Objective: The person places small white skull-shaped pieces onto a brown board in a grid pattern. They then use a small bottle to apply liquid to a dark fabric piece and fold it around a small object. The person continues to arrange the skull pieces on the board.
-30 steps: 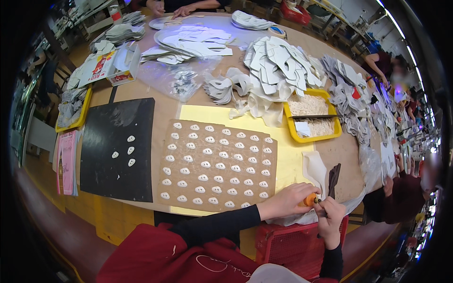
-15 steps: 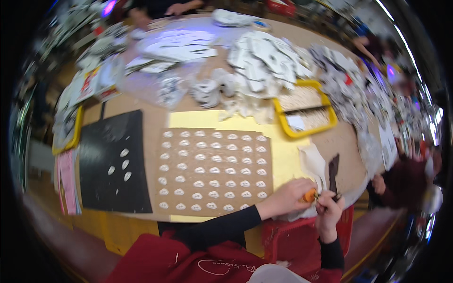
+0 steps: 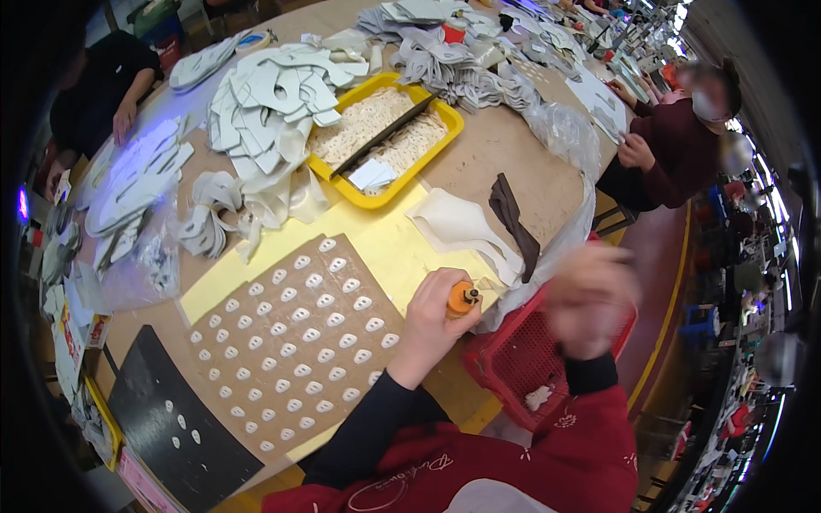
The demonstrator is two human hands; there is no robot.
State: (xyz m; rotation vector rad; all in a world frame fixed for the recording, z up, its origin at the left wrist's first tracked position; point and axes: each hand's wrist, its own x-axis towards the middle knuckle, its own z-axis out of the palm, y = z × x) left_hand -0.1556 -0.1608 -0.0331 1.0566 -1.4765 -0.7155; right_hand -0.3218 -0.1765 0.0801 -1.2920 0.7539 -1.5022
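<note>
My left hand (image 3: pixel 429 326) is closed round a small orange cylinder with a dark tip (image 3: pixel 463 299), which points up at the table's near edge. I cannot make out its exact kind. My right hand (image 3: pixel 590 301) is smeared by motion above the red plastic basket (image 3: pixel 505 363), so its fingers and anything in them do not show clearly. Left of my left hand lies a brown board (image 3: pixel 282 346) with rows of small white oval pieces. Beyond that hand, a cream fabric piece (image 3: pixel 457 224) and a dark brown strip (image 3: pixel 513 224) lie on the table.
A yellow tray (image 3: pixel 374 202) holds many small pale pieces and a dark bar. Stacks of grey-white cut pieces (image 3: pixel 265 94) cover the far side. A black board (image 3: pixel 175 427) with several white pieces lies at the left. Co-workers sit at far left and right (image 3: pixel 676 154).
My view has turned to the right. My right hand has come away from the orange cylinder, where it was close by, and is now over the red basket. The left hand keeps its hold.
</note>
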